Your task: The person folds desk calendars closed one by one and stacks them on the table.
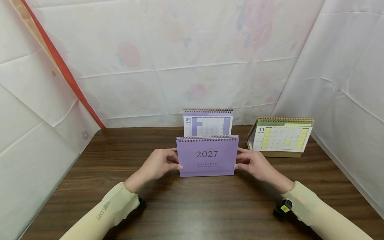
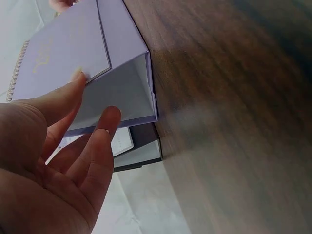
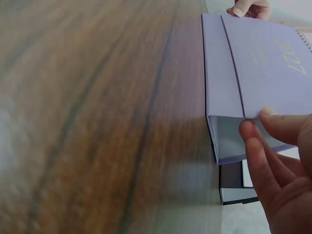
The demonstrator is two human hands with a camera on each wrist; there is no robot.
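A purple desk calendar (image 1: 207,146) with a spiral top and "2027" on its cover stands upright on the table, front towards me. My left hand (image 1: 160,163) grips its left side, thumb on the edge of the cover. On the opposite side my right hand (image 1: 255,163) holds it the same way. Both wrist views show the calendar's stand (image 2: 124,87) as a hollow, open-ended wedge, with fingers at the opening. Right behind it stands a second calendar (image 1: 207,123), open at a purple "04" page, its lower part hidden.
A green and yellow desk calendar (image 1: 282,138), showing page "11", stands at the back right of the dark wood table (image 1: 192,206). White patterned cloth (image 1: 168,66) closes off the back and both sides. A red strip (image 1: 64,70) runs down the back left corner.
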